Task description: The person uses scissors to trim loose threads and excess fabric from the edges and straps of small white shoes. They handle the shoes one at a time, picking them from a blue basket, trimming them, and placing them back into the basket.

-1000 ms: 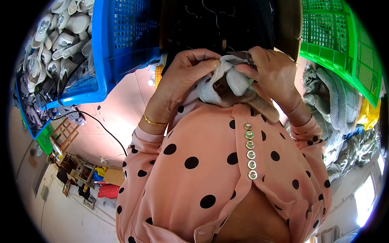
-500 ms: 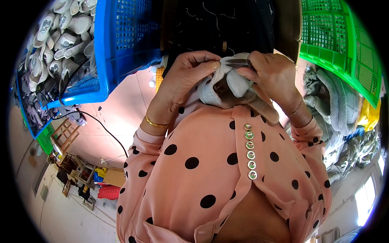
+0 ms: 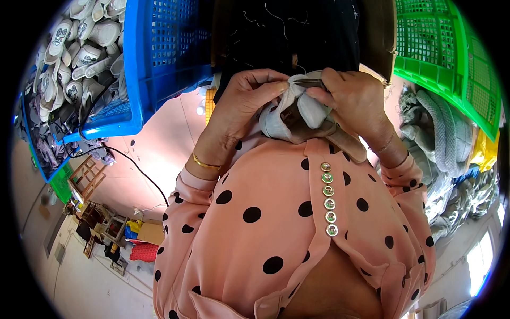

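In front of my chest is a light grey cloth shoe (image 3: pixel 313 112), its dark inner label showing in the opening and its tan sole end sticking out to the lower right. My left hand (image 3: pixel 245 103) is closed, thumb and fingers pinching the shoe's upper edge. My right hand (image 3: pixel 358 98) is closed round a small dark metal pair of thread snips (image 3: pixel 308 83). Its blades point left and lie at the shoe's edge, close by my left fingertips. The handle is mostly hidden in my right palm.
A blue plastic crate (image 3: pixel 139 69) stands on the left, beside a heap of grey shoes (image 3: pixel 87 56). At the right is a green crate (image 3: pixel 451 69) above grey fabric pieces (image 3: pixel 438 133). A black cable (image 3: pixel 133 165) runs across the floor. Loose threads lie on the dark cloth over my lap.
My right hand and the snips have shifted very slightly to the left, the blades lying a little closer together. The left hand keeps its pinch on the shoe.
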Tool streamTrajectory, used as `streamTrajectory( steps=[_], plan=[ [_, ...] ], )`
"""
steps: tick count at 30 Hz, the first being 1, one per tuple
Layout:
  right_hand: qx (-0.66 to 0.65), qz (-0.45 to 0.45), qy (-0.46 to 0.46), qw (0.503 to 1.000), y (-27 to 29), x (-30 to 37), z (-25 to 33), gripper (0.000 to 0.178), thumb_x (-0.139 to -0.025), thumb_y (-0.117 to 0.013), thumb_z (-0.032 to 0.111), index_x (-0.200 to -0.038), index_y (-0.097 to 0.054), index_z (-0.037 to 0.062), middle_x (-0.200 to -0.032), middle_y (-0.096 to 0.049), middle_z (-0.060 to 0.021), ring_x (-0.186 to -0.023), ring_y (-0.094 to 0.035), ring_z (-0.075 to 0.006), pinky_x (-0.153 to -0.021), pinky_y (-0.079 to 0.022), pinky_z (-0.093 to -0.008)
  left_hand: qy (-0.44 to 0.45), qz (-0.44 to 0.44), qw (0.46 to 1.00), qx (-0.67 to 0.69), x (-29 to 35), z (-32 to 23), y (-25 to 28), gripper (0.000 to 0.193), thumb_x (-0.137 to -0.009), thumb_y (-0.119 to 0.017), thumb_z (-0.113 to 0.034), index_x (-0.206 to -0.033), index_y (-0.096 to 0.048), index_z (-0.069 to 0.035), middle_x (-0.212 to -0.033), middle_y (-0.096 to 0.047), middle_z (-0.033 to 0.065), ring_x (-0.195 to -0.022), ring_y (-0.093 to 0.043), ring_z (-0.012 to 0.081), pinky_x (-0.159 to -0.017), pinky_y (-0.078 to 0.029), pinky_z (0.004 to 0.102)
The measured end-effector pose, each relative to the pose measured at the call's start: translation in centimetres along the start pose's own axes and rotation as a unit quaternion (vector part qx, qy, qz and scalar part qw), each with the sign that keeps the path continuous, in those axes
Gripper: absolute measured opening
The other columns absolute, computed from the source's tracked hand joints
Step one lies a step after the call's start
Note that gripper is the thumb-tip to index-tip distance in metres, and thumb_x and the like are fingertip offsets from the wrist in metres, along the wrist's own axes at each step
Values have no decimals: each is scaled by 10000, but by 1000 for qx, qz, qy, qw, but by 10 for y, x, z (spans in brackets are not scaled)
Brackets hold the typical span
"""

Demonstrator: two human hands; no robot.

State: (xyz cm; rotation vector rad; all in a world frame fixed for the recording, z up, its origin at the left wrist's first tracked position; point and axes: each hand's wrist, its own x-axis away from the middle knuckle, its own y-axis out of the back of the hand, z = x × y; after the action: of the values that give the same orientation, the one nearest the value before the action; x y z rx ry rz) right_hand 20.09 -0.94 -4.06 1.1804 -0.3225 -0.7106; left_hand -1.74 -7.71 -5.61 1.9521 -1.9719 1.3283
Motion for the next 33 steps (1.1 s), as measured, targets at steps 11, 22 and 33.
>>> streamTrajectory(
  steps=[11,22,33],
  plan=[
    [-278,-44,-95,955,-7,-13,-4,333,-843,-691,392,-974,-583,106,-696,-647,-56,-625,-661,-238,-540,-497,-306,-6,-2,1000,-23,-2,-1,0,235,-867,-693,-111,-1053,-681,32,-936,-689,78,-797,-636,99,-753,-518,218],
    [-298,-57,-147,941,-6,-26,-32,263,-853,-697,285,-973,-641,58,-751,-669,-93,-648,-663,-197,-589,-516,-296,-56,-10,991,-118,-1,-16,-8,166,-872,-652,-60,-1005,-699,30,-863,-677,45,-743,-583,72,-708,-475,198],
    [-486,19,-283,826,-6,-19,-28,219,-960,-574,200,-967,-628,-12,-607,-538,9,-578,-475,-29,-532,-406,-208,-235,-7,903,-359,-18,-25,-7,153,-834,-675,-44,-981,-689,-7,-807,-667,35,-714,-593,87,-637,-470,215]
  ],
)
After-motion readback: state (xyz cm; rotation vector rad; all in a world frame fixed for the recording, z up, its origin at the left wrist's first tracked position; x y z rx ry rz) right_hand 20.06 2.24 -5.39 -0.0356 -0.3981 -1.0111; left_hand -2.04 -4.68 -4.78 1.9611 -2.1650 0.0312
